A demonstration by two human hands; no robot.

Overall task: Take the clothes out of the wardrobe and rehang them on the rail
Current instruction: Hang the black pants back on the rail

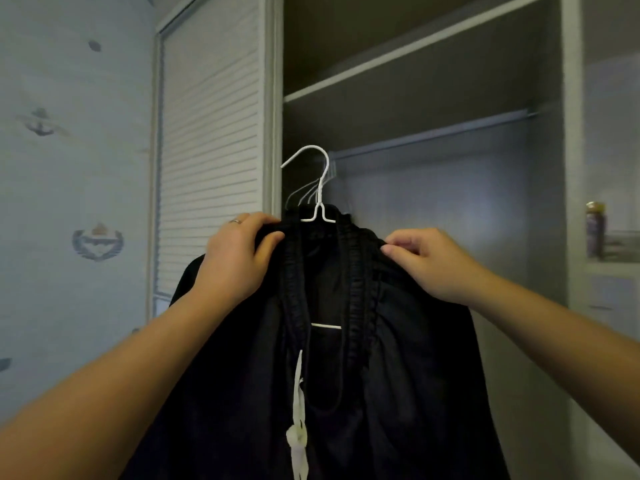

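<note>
Anchor-print wallpaper [69,168], louvred door [211,133], wardrobe rail [433,135] behind black garment [398,341]

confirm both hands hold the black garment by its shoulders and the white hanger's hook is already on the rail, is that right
Not the hook. The head view shows the white hanger with its hook free in the air, not on the rail. The rest holds: the left hand and right hand hold the black garment by its shoulders.

Garment [329,375] on hanger [320,188] between left hand [239,261] and right hand [436,265], hook above both. Rail [433,135] behind, above right hand; spare hangers [304,192] on it. Shelf [415,46] over rail. Door [211,133] behind left hand. Bottle [595,230] well right of right hand.
</note>
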